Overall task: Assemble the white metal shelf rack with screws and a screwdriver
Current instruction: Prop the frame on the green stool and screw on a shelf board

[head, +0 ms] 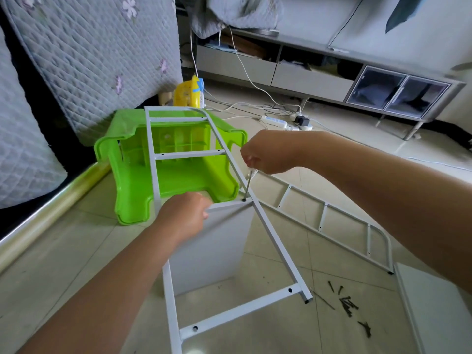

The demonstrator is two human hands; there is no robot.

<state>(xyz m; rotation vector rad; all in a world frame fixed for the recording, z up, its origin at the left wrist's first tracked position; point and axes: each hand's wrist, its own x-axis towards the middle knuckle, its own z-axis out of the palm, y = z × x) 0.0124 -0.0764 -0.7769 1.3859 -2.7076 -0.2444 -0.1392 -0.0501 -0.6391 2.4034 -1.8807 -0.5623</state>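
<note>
Left hand: the left hand (182,217) is laid on the top edge of the white shelf panel (212,246), its fingers (205,214) curled narrowly over that edge and gripping it.
Right hand: the right hand (268,155) is closed around the handle of the screwdriver (248,183), which is held nearly upright, slightly tilted.
Screwdriver tip: it is set at a dark hole at the panel's upper right corner, just beside the long rail of the side frame (255,208); a screw head cannot be made out there.
Side frame: the white ladder-shaped frame is leaned with its upper end on the green plastic stool (132,185) and its lower end on the tiled floor (76,241).
Shelf panel: it is held upright against the frame, between its two long rails.
Second side frame: a second frame (332,221) is laid flat on the floor to the right.
Screws: a loose scatter of dark screws (348,305) is seen on the floor near the frame's lower foot.
Spare panel: another white panel (434,310) is laid at the lower right, partly cut off.
Background: a power strip (273,121) with cables is seen on the floor beyond.
</note>
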